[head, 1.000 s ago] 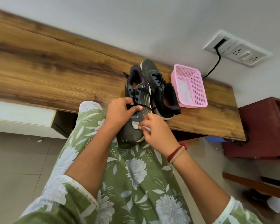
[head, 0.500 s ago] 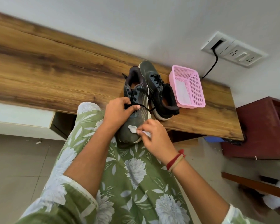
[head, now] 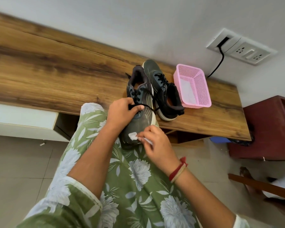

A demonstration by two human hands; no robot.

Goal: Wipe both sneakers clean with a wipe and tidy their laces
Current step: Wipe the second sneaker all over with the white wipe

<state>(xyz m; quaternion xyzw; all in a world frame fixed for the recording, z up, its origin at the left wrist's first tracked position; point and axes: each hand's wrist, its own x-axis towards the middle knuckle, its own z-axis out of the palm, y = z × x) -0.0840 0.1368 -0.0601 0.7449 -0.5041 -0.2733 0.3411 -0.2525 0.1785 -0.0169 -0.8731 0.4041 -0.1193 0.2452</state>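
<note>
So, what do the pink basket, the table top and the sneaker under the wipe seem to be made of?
Pink basket: probably plastic, matte; moulded walls full of small holes.
Table top: wood or wood-look laminate, smooth; brown grain streaks, I cannot tell which.
Sneaker: dark upper looks synthetic fabric, dull; pale sole edge perhaps rubber or foam.

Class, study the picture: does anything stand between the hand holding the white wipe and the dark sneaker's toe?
Nothing visible does. The right hand presses the small white wipe straight onto the toe of the dark grey sneaker; the left hand pinches its black lace farther up, clear of it.
</note>
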